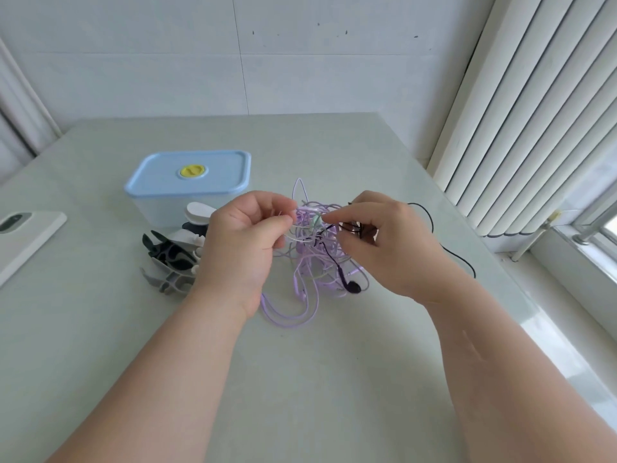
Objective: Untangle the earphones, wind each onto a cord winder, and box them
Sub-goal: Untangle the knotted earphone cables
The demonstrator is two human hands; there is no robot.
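From where I stand, the job is at its first step, the untangling. The knot of thin lilac, white, mint-green and black earphone cords point(314, 262) sits near the middle of the pale grey-green worktop point(300, 379); its top is lifted between the two hands, and its lower loops trail on the surface towards the near edge. The left hand point(248, 242) has its fingers curled in, thumb and fingertips pinching a few pale strands at the knot's left side; the right hand point(384, 242) pinches a strand at the upper right with thumb and forefinger, and a bunch of black cord seems gathered under its other curled fingers. A small black earbud point(353, 288) hangs low on the knot's right; a loose run of black cord point(454, 259) leads off towards the worktop's right edge.

Nothing is wound yet. The heap of black, white and grey plastic cord winders point(173, 259) lies untouched just left of the left hand; behind it, towards the far left corner, stands the rectangular translucent box with a pale blue lid point(187, 182), lid on. A flat white device point(23, 238) lies at the left edge.

I judge the black earphone the nearest to free, with one bud and a long tail already outside the mass; the next move calls for easing the pinched strands apart to open slack and feeding that cord back through the loops; a hard pull would likely cinch the lilac loops tighter.
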